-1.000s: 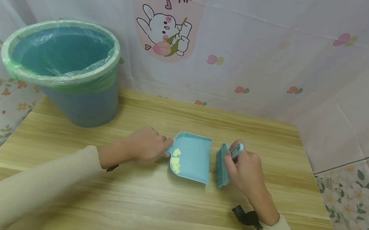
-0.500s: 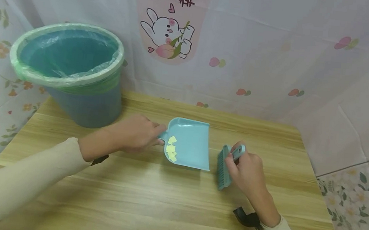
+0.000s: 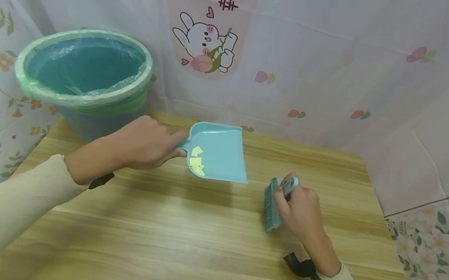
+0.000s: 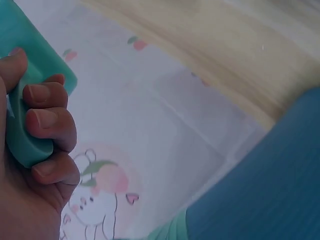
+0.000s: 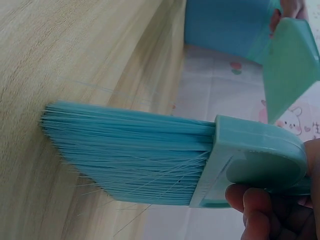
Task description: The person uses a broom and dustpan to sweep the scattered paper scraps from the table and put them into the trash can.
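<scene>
My left hand (image 3: 146,144) grips the handle of a light blue dustpan (image 3: 221,153), raised off the table. Several small yellow paper pieces (image 3: 196,161) lie in the pan near its handle end. In the left wrist view, curled fingers (image 4: 50,122) wrap the dustpan handle (image 4: 27,145). My right hand (image 3: 301,207) holds a blue-green hand brush (image 3: 273,204) by its handle, to the right of the pan. In the right wrist view, the brush's blue bristles (image 5: 130,155) reach down to the tabletop, and the dustpan (image 5: 290,67) hangs beyond it.
A blue trash bin (image 3: 99,120) with a clear green-tinted liner (image 3: 130,102) stands at the table's back left, close to my left hand. The wooden table (image 3: 180,245) meets a patterned white curtain (image 3: 318,67) behind. A black strap (image 3: 299,264) hangs at my right wrist.
My left hand has lifted the dustpan with the paper pieces off the table and moved it left and back, toward the bin. The right hand and brush have stayed nearly in place.
</scene>
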{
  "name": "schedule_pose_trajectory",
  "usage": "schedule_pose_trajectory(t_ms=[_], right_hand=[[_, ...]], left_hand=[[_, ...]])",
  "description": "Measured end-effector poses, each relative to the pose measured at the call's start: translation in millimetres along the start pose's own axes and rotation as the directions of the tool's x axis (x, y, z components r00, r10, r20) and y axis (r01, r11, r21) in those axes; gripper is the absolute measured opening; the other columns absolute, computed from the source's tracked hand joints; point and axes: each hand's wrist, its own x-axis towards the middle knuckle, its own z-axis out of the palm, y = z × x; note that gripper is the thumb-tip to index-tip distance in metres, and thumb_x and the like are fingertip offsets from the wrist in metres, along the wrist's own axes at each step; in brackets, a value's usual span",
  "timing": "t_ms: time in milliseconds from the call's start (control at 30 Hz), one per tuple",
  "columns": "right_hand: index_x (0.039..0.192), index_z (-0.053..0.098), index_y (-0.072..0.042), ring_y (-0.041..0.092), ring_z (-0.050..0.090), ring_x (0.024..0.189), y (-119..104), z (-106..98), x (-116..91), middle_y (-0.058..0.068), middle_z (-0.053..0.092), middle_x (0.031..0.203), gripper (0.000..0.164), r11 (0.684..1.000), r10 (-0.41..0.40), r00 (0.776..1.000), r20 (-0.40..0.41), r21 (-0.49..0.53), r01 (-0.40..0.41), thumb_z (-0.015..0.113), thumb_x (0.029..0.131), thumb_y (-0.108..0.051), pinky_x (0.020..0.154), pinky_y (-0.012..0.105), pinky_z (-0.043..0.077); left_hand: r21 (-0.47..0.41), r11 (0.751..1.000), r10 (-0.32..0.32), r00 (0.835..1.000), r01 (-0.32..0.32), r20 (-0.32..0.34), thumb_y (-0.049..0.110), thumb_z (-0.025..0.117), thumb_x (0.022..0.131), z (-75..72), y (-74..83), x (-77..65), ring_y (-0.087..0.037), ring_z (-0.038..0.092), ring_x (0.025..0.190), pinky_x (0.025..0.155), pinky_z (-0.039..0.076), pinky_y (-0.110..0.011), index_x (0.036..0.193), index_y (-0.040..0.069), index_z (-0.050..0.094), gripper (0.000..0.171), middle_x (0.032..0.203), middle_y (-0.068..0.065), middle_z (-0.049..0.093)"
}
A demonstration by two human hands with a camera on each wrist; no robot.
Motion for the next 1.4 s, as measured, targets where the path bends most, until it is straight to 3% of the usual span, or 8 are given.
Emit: schedule_pose_trajectory(t_ms=[600, 867, 1233, 1400], right_hand=[[0.091, 0.055, -0.006, -0.004, 0.031, 0.048, 3, 3, 3, -0.015, 0.04, 0.057, 0.003, 1.0, -0.006, 1.0, 0.002, -0.001, 0.006, 0.057, 0.093, -0.006, 0.042, 0.02, 0.027], [0.091, 0.055, -0.005, -0.007, 0.028, 0.046, 4, 5, 3, -0.016, 0.038, 0.057, 0.004, 1.0, -0.023, 1.0, 0.004, 0.008, 0.023, 0.056, 0.095, -0.004, 0.041, 0.018, 0.025], [0.092, 0.056, -0.005, -0.007, 0.026, 0.047, 7, 5, 3, -0.018, 0.034, 0.057, 0.003, 1.0, -0.014, 1.0, 0.006, 0.009, 0.014, 0.057, 0.095, -0.005, 0.042, 0.018, 0.024], [0.092, 0.056, -0.005, -0.007, 0.026, 0.048, 7, 6, 2, -0.018, 0.034, 0.058, 0.003, 1.0, -0.01, 1.0, 0.006, 0.011, 0.01, 0.057, 0.094, -0.005, 0.042, 0.018, 0.024]], left_hand=[[0.102, 0.984, -0.143, 0.989, 0.146, -0.034, 0.032, 0.064, 0.112, -53.1, -21.8, -15.1, -0.023, 0.046, 0.055, 0.052, 0.042, -0.045, 0.104, 0.01, 0.055, 0.025, 0.067, 0.002, 0.045], [0.139, 0.962, -0.229, 0.972, 0.234, -0.05, 0.036, 0.062, 0.112, -71.4, -36.0, -28.1, -0.024, 0.05, 0.056, 0.05, 0.043, -0.048, 0.109, 0.008, 0.06, 0.028, 0.063, 0.002, 0.046], [0.155, 0.936, -0.291, 0.942, 0.317, -0.167, 0.034, 0.061, 0.108, -87.9, -60.4, -54.3, -0.022, 0.045, 0.054, 0.048, 0.036, -0.046, 0.1, 0.007, 0.057, 0.029, 0.06, 0.002, 0.042], [0.171, 0.907, -0.366, 0.921, 0.385, -0.134, 0.034, 0.055, 0.112, -93.2, -77.6, -68.4, -0.022, 0.051, 0.056, 0.05, 0.04, -0.048, 0.103, 0.005, 0.057, 0.031, 0.062, 0.001, 0.048]])
